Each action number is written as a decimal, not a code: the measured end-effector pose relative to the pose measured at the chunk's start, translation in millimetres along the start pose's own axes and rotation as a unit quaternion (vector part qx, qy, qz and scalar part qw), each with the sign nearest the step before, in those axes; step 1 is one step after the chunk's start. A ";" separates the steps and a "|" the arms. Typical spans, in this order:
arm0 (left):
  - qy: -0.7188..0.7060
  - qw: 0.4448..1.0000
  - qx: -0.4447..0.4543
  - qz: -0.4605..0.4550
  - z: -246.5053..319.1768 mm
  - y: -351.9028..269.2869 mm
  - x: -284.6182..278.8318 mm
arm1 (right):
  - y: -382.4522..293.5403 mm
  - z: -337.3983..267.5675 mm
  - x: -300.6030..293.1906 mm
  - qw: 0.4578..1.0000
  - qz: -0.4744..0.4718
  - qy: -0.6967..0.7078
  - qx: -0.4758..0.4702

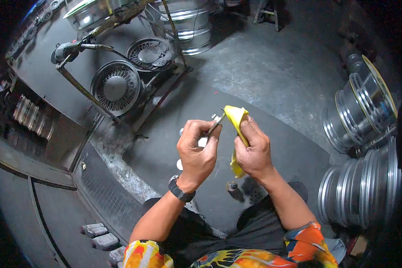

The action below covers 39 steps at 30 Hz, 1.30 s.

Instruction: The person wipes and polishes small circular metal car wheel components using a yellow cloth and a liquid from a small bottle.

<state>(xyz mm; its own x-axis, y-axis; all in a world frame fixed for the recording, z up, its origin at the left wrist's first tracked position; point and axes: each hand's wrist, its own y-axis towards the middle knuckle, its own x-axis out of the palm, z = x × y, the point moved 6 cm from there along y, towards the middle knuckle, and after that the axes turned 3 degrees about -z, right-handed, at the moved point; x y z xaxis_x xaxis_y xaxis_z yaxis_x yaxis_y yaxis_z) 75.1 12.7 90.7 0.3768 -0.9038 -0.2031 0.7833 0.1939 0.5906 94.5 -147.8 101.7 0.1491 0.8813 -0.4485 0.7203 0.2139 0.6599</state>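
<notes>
My left hand [198,152], with a dark watch on its wrist, pinches a small, slim metal piece [216,124] between thumb and fingers. The piece slants up to the right, and its far end meets the top of a yellow cloth [233,115]. The cloth is gripped by my right hand [254,145], thumb and fingers closed on it, and its lower end hangs below the palm. What exactly the metal piece is, I cannot tell. White round objects [179,164] show partly behind my left hand. Below the hands, a small bottle or can [233,186] stands on the floor.
Polished wheel rims are stacked at the right [355,187] and at the top [187,30]. A metal stand [83,85] with a power tool [67,50] is at upper left, near two finned wheels [115,88]. Several wrapped blocks [105,241] lie lower left.
</notes>
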 end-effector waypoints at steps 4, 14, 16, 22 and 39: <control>-0.063 0.998 0.000 0.027 -4.6 -1.8 -0.8 | -9.7 29.8 13.8 0.937 -0.062 0.243 0.245; -0.121 0.988 -0.097 0.019 -21.8 -8.3 3.9 | -8.6 -32.8 5.0 0.976 -0.048 -0.152 -0.148; -0.091 0.992 -0.081 0.022 -16.9 -6.3 4.2 | -12.0 -37.1 8.7 0.962 -0.060 -0.175 -0.199; -0.105 0.990 -0.086 0.029 -11.4 -4.7 3.8 | -2.7 -2.7 6.5 1.000 -0.020 0.006 -0.008; -0.095 0.993 -0.063 0.041 -12.8 -4.6 0.7 | -3.0 -4.1 6.3 0.998 0.034 0.052 -0.006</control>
<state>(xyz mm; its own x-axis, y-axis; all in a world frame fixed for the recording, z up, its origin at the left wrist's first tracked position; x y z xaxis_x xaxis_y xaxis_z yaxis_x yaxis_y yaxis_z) 78.1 16.0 77.9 0.3515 -0.9362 -0.0006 0.8135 0.3051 0.4951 90.4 -141.1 99.4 0.1262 0.9330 -0.3371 0.7024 0.1559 0.6945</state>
